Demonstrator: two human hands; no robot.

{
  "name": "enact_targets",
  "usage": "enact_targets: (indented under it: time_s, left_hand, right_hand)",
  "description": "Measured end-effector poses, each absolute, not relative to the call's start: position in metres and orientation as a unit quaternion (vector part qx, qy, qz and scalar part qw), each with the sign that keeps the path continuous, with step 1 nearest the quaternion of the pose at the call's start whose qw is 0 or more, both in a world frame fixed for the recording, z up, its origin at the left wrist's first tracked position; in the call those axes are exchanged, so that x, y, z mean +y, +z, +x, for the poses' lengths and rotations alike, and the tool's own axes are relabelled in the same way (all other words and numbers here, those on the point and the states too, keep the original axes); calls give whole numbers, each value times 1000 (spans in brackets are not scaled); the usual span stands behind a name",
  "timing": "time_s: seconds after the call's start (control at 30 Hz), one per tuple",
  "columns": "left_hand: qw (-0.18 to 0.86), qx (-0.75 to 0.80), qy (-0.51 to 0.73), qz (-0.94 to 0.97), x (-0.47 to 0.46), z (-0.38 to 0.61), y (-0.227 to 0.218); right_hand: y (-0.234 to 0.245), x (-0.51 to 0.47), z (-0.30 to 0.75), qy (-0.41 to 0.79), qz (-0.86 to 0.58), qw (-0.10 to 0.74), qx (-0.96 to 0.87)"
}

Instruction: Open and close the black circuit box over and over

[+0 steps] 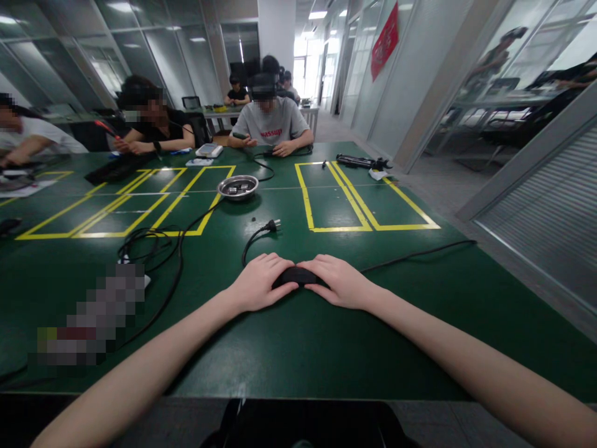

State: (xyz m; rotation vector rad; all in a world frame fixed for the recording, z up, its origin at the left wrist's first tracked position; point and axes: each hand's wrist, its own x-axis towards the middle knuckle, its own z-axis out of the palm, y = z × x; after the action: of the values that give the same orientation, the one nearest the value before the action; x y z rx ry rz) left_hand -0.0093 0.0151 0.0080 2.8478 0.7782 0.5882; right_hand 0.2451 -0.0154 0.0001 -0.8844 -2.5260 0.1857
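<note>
Both my hands rest on a small black object (295,275) lying on the green table (298,348) in front of me. My left hand (261,281) covers its left end with fingers curled over it. My right hand (336,280) covers its right end the same way. Most of the object is hidden under my fingers. A black cable with a plug (272,226) lies just beyond my hands, and another black cable (420,253) runs off to the right.
A metal bowl (237,186) holding small parts sits mid-table among yellow tape rectangles (342,199). Coiled black cables (149,246) lie at left. People sit working along the far and left sides. A black tool (361,162) lies far right. A glass wall borders the right.
</note>
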Motion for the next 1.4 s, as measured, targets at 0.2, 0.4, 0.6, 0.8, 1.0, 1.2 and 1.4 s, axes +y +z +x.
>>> enact_targets:
  time_s: [0.2, 0.4, 0.6, 0.8, 1.0, 1.2, 1.4]
  left_hand:
    - [-4, 245, 186, 951, 13, -8, 7]
    - [-5, 236, 203, 950, 9, -5, 7]
    - [24, 243, 215, 946, 4, -4, 9]
    - [260, 348, 177, 883, -1, -1, 20]
    - [351, 351, 192, 847, 2, -6, 19]
    - [145, 328, 197, 912, 4, -9, 14]
    - [125, 322, 199, 917, 0, -7, 15]
  right_hand:
    - [7, -20, 243, 8, -336, 202, -920]
    - [6, -21, 242, -6, -318, 231, -919]
    - [7, -19, 245, -14, -272, 261, -926]
    - [2, -20, 250, -153, -213, 272, -926]
    - [6, -23, 242, -44, -258, 276, -925]
    - [-1, -26, 238, 97, -316, 345, -879]
    - [-1, -25, 240, 122, -319, 316, -885]
